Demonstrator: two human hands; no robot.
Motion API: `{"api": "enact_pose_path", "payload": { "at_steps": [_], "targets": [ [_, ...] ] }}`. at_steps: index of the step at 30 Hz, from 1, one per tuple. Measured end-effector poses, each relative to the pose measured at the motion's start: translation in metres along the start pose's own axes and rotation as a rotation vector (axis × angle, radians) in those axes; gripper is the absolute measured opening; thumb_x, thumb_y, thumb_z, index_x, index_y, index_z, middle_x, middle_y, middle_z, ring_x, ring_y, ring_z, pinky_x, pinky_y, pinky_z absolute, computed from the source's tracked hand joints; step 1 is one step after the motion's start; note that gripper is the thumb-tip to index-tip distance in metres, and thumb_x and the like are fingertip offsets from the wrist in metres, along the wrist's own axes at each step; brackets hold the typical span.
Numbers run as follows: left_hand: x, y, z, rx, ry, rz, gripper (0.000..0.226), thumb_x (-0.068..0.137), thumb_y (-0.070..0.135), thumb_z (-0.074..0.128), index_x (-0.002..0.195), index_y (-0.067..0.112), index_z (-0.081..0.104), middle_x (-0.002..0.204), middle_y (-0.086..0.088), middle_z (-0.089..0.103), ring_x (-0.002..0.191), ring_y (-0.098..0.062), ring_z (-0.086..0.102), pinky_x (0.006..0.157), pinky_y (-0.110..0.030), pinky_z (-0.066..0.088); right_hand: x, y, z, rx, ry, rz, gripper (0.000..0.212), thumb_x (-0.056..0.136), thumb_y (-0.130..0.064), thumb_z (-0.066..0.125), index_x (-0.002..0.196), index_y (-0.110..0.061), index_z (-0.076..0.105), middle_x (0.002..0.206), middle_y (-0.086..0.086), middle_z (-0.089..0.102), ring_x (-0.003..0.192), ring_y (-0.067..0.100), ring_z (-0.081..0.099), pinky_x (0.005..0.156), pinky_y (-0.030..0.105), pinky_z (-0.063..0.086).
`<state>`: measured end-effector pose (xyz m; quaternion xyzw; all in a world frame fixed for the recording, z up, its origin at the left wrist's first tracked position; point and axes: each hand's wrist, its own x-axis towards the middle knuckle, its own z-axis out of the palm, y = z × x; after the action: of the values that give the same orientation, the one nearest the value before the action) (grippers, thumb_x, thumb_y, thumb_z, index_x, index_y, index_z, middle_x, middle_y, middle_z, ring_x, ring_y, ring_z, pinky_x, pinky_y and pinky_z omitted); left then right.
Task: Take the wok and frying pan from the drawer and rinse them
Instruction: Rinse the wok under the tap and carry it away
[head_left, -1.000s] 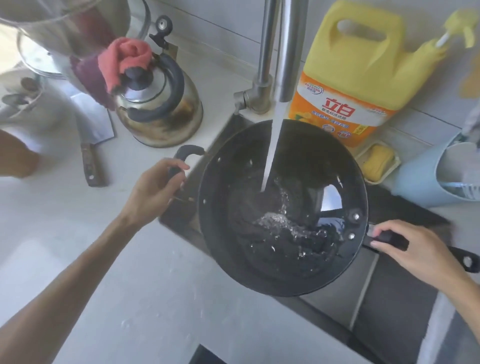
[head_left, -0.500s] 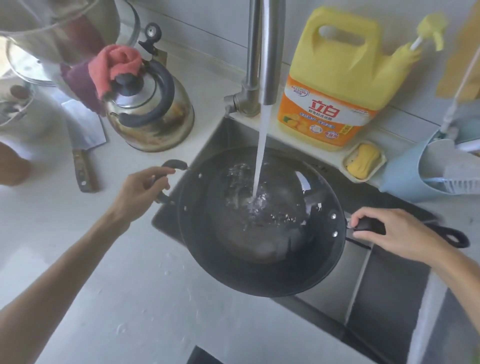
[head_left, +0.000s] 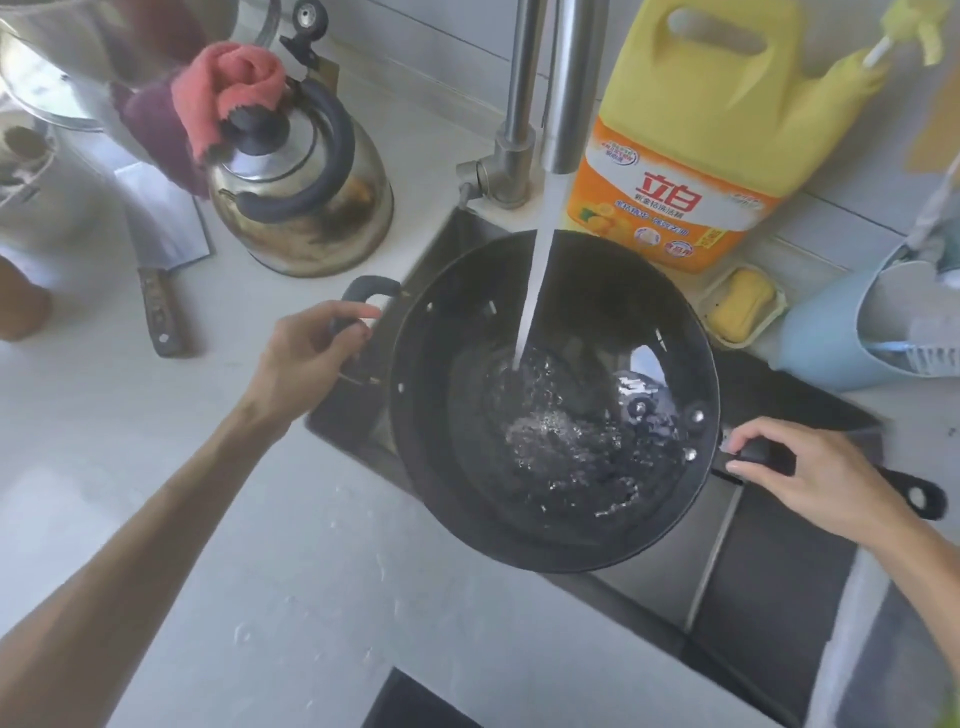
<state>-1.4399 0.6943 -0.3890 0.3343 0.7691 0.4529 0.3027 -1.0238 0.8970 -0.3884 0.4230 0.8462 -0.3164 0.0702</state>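
A black wok is held over the steel sink, under the tap. Water runs from the tap into the wok and pools, splashing, in its bottom. My left hand grips the small loop handle on the wok's left side. My right hand is closed around the long black handle on the right. No frying pan is in view.
A steel kettle with a pink cloth on it stands left of the tap. A cleaver lies on the white counter. A yellow detergent jug, a soap dish and a blue holder line the back.
The wok has tilted and shifted a little under the running water, which now pools more toward the right. Both hands keep their hold on the handles.
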Motion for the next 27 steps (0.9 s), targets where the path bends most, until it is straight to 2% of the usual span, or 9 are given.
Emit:
{"api": "enact_pose_path", "payload": {
  "at_steps": [4,7,9,13,17,21,24,26,27],
  "targets": [
    [0.008,0.042,-0.013,0.053,-0.049,0.008,0.034,0.089,0.005,0.058,0.087,0.035,0.072,0.057,0.007,0.062,0.048,-0.009,0.061,0.069,-0.038,0.053,0.004,0.008,0.027,0.125,-0.113,0.018,0.028,0.077,-0.017,0.074,0.079,-0.04,0.058,0.099,-0.031,0.064,0.095,-0.013,0.057,0.08,0.001,0.035],
    [0.015,0.06,-0.018,0.058,-0.103,-0.023,0.027,0.088,0.005,0.059,0.089,0.029,0.072,0.059,-0.004,0.064,0.051,-0.009,0.065,0.072,-0.023,0.051,0.003,0.013,0.04,0.154,-0.161,0.024,0.028,0.079,-0.018,0.073,0.08,-0.041,0.058,0.096,-0.024,0.065,0.094,-0.006,0.059,0.085,0.013,0.039],
    [0.018,0.056,-0.02,0.058,-0.127,-0.067,0.027,0.087,0.004,0.059,0.089,0.028,0.072,0.053,-0.002,0.066,0.054,-0.008,0.066,0.066,-0.014,0.051,0.004,0.014,0.039,0.151,-0.157,0.015,0.027,0.079,-0.017,0.073,0.08,-0.04,0.058,0.095,-0.025,0.065,0.093,-0.006,0.059,0.082,0.007,0.037],
    [0.013,0.02,-0.017,0.07,-0.139,-0.13,0.029,0.088,0.002,0.058,0.091,0.029,0.069,0.054,0.001,0.067,0.052,-0.01,0.065,0.061,-0.016,0.052,0.009,0.011,0.018,0.096,-0.111,-0.007,0.024,0.078,-0.018,0.073,0.079,-0.038,0.059,0.097,-0.03,0.064,0.091,-0.01,0.059,0.078,0.0,0.036],
    [0.009,-0.017,-0.005,0.039,-0.172,-0.125,0.027,0.089,0.005,0.059,0.1,0.03,0.062,0.067,-0.012,0.065,0.054,-0.014,0.066,0.071,-0.032,0.054,0.018,0.01,-0.001,-0.018,-0.041,-0.022,0.023,0.076,-0.023,0.074,0.078,-0.038,0.058,0.097,-0.033,0.063,0.088,-0.007,0.06,0.076,0.016,0.042],
    [0.019,-0.034,0.008,0.046,-0.194,-0.034,0.027,0.089,0.002,0.059,0.1,0.027,0.063,0.074,-0.013,0.056,0.058,-0.005,0.06,0.07,-0.028,0.055,0.028,0.01,-0.005,-0.061,0.054,-0.029,0.018,0.077,-0.022,0.073,0.08,-0.034,0.059,0.094,-0.024,0.069,0.089,0.004,0.063,0.076,0.032,0.047],
    [0.03,-0.046,0.007,0.159,-0.261,0.021,0.027,0.087,0.006,0.062,0.102,0.027,0.069,0.072,0.005,0.059,0.065,-0.014,0.059,0.079,-0.043,0.052,0.035,0.012,-0.001,-0.114,0.137,-0.048,0.016,0.077,-0.02,0.074,0.083,-0.03,0.064,0.096,-0.013,0.069,0.086,0.011,0.062,0.071,0.021,0.042],
    [0.035,-0.05,0.003,0.243,-0.342,0.061,0.033,0.085,0.009,0.066,0.103,0.036,0.07,0.079,0.009,0.063,0.071,-0.015,0.059,0.077,-0.035,0.051,0.038,0.016,0.005,-0.116,0.194,-0.045,0.018,0.074,-0.014,0.077,0.082,-0.026,0.066,0.091,-0.009,0.069,0.082,0.01,0.06,0.07,0.006,0.036],
    [0.035,-0.052,0.002,0.267,-0.382,0.084,0.038,0.084,0.008,0.068,0.104,0.04,0.069,0.082,0.013,0.063,0.072,-0.009,0.059,0.074,-0.023,0.048,0.038,0.017,0.009,-0.107,0.221,-0.044,0.02,0.072,-0.011,0.078,0.082,-0.024,0.066,0.088,-0.007,0.069,0.079,0.008,0.06,0.07,0.003,0.036]
  ]
}}
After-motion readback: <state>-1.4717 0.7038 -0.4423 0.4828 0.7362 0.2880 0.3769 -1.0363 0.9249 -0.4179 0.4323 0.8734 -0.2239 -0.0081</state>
